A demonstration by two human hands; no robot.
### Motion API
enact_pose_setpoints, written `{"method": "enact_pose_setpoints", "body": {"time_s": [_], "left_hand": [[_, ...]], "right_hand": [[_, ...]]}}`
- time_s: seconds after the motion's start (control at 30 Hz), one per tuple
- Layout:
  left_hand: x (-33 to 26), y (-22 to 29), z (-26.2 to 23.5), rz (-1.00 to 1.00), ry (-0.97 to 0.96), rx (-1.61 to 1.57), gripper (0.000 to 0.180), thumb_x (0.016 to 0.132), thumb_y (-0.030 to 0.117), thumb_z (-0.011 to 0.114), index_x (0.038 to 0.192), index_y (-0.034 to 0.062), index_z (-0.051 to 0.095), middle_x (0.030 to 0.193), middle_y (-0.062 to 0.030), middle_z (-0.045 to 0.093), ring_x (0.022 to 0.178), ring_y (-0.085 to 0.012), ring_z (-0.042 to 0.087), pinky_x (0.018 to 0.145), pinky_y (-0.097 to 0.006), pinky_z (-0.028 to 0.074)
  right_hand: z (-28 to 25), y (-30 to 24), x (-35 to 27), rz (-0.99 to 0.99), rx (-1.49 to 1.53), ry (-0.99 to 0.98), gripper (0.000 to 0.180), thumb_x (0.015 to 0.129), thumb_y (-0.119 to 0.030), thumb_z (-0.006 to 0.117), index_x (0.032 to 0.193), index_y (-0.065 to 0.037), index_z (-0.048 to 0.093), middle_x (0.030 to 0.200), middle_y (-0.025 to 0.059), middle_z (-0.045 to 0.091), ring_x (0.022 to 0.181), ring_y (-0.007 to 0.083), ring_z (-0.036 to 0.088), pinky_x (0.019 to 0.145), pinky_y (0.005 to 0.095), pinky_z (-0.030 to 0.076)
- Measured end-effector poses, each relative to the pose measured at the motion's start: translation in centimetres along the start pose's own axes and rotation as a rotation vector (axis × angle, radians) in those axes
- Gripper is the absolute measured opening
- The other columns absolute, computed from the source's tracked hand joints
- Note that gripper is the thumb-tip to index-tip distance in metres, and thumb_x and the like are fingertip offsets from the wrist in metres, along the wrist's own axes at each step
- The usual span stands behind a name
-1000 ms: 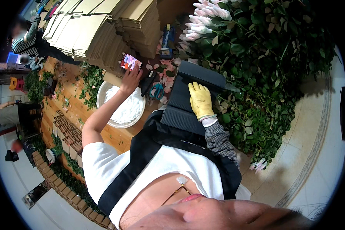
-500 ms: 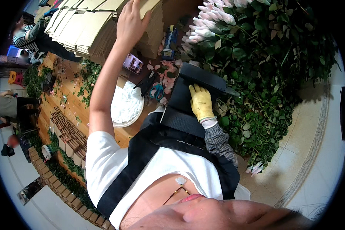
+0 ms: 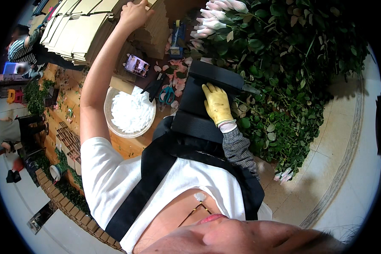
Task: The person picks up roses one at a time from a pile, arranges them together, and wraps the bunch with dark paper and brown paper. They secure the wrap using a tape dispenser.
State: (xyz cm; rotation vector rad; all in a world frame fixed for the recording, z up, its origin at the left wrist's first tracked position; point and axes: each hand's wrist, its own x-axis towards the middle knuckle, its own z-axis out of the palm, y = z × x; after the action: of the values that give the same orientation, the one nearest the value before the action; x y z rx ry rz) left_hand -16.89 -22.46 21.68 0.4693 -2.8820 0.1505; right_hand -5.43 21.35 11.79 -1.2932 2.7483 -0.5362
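Observation:
My left hand (image 3: 134, 16), bare, is at the top edge on a tall stack of tan cardboard sheets (image 3: 89, 31). Its fingers are bent and closed over the edge of a sheet; the fingertips are partly hidden. My right hand (image 3: 218, 103) wears a yellow glove and lies with fingers stretched on a black ridged stand (image 3: 197, 125) in front of my lap, holding nothing. Right of the stand is a big heap of leafy rose stems (image 3: 279, 97), their heads in pale pink-white net sleeves (image 3: 211, 23).
A round white basket of small white pieces (image 3: 110, 120) stands left of the stand. Between them lie teal-handled scissors (image 3: 167, 95), a black tool (image 3: 153, 86), a lit phone (image 3: 137, 66), a blue tape dispenser (image 3: 177, 40) and loose petals. Other people (image 3: 17, 129) are at far left.
My left hand has gone from lying flat with fingers stretched to bent fingers at the stack's edge. My gloved right hand stays on the stand. The view has shifted slightly.

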Motion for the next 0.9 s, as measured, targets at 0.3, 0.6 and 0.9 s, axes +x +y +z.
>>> {"method": "enact_pose_setpoints", "body": {"time_s": [0.3, 0.6, 0.9], "left_hand": [[-1.1, 1.1, -1.3, 0.033, 0.293, -0.154, 0.067, 0.081, 0.031, 0.078, 0.136, 0.0005, 0.055, 0.124, -0.0307, 0.06, 0.118, -0.0461, 0.058, 0.099, -0.051, 0.05], [-8.5, -0.6, -6.0, 0.047, 0.644, -0.34, 0.081, 0.079, 0.036, 0.088, 0.145, 0.0089, 0.05, 0.13, -0.0257, 0.055, 0.112, -0.0401, 0.063, 0.094, -0.054, 0.054], [-25.8, 11.3, -0.2, -0.23, -1.273, -1.589, 0.054, 0.098, 0.032, 0.073, 0.139, -0.0016, 0.06, 0.112, -0.0026, 0.068, 0.099, -0.0065, 0.061, 0.08, -0.023, 0.05]], "right_hand": [[0.4, 0.4, 0.2, -0.039, -0.069, 0.036, 0.053, 0.078, -0.006, 0.068, 0.13, -0.001, 0.063, 0.131, 0.0179, 0.064, 0.115, 0.0332, 0.061, 0.103, 0.0431, 0.047], [0.0, -0.7, 0.4, -0.062, -0.069, 0.036, 0.053, 0.077, -0.007, 0.068, 0.129, -0.001, 0.063, 0.129, 0.0173, 0.064, 0.115, 0.0335, 0.061, 0.104, 0.0433, 0.047], [1.6, 0.0, 1.4, -0.037, -0.217, 0.037, 0.035, 0.079, -0.009, 0.065, 0.114, -0.003, 0.064, 0.107, 0.0092, 0.067, 0.095, 0.0274, 0.065, 0.084, 0.037, 0.051]]}}
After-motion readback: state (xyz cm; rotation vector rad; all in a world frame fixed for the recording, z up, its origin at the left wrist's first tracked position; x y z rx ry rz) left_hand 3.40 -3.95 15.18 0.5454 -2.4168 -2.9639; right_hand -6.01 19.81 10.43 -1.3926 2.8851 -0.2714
